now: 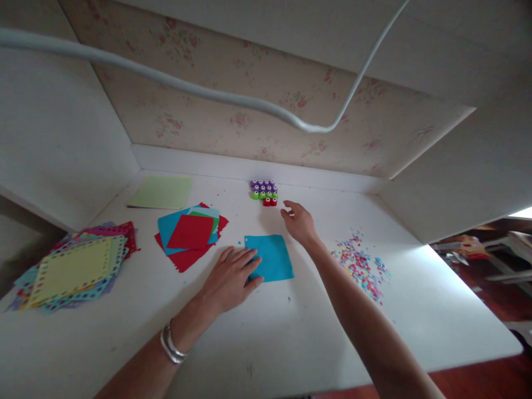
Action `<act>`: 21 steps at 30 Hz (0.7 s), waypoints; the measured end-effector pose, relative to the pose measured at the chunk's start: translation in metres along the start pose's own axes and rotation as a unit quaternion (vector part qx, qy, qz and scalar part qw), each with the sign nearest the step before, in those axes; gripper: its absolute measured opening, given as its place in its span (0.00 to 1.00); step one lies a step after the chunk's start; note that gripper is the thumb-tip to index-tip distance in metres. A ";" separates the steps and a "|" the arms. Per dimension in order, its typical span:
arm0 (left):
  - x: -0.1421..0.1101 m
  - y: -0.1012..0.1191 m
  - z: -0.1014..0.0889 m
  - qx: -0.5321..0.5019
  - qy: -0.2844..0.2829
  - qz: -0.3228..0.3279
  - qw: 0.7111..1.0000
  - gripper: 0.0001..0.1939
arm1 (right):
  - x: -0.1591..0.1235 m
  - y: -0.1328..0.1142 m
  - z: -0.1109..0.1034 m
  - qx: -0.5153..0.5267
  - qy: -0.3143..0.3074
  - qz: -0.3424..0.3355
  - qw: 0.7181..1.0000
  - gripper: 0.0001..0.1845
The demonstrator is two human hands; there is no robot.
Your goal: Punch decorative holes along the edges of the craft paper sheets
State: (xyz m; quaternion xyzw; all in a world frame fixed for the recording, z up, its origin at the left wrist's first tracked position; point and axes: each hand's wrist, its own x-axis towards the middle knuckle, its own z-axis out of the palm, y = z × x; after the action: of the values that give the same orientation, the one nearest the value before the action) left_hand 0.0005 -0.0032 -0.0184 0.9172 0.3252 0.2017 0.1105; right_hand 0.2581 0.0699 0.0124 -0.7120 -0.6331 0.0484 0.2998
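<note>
A blue square of paper (pixel 272 259) lies flat on the white table, with a small hole near its upper left corner. My left hand (pixel 233 275) rests on its left side, fingers spread and palm down. Above the paper's upper right, my right hand (pixel 298 221) reaches forward with thumb and fingers apart and nothing visible between them. Just beyond those fingertips stand several small craft punches (pixel 264 188), grouped in purple, green and red rows near the back wall. Left of my left hand is a loose pile of red, blue and green paper (pixel 191 233).
Papers with punched borders (pixel 75 269) are stacked at the far left. Pale green sheets (pixel 160 192) lie at the back left. Colourful paper confetti (pixel 361 263) is scattered right of my right forearm. A white cable (pixel 233 98) hangs across the upper view.
</note>
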 end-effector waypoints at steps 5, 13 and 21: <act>0.001 0.002 -0.005 0.014 0.006 -0.008 1.000 0.16 | 0.048 -0.007 0.025 -0.021 -0.057 0.009 0.998 0.18; 0.000 0.004 -0.002 -0.033 0.000 0.009 0.999 0.12 | 0.037 -0.009 0.028 0.005 -0.048 0.029 0.998 0.10; 0.005 -0.001 -0.010 -0.053 0.098 -0.076 0.991 0.10 | -0.045 -0.042 0.014 0.190 -0.177 -0.116 0.959 0.17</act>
State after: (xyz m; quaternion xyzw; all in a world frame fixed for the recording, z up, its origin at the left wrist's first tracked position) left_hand -0.0006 0.0016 -0.0079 0.8587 0.3917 0.2986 0.1416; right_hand 0.2060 0.0341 0.0073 -0.5436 -0.7332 0.2580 0.3166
